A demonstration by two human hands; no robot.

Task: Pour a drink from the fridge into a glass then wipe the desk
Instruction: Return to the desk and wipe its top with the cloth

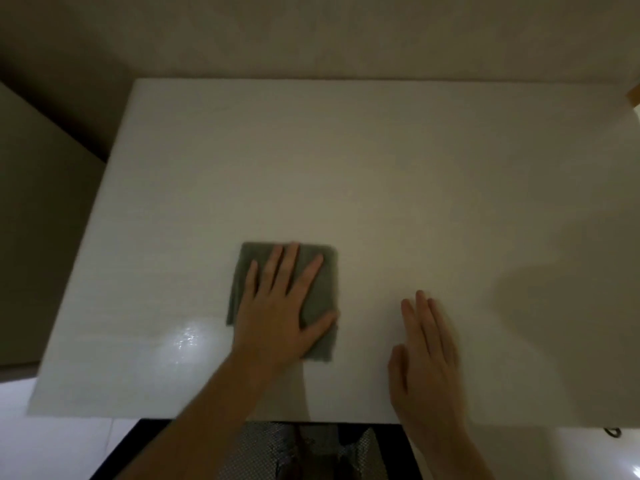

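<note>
A white desk (346,161) fills most of the head view. On its near middle lies a folded grey-green cloth (320,282). My left hand (277,306) presses flat on the cloth, fingers spread, palm down, not gripping it. To the right, my right hand (426,355) rests flat on the bare desk, fingers together, holding nothing. A wet shiny patch (187,341) shows on the desk just left of the cloth. No glass, drink or fridge is in view.
A beige wall (311,36) runs behind the desk's far edge. A dark cabinet side (41,202) stands to the left. Below the near edge is a black-framed seat with patterned fabric (263,452). White floor shows at both lower corners.
</note>
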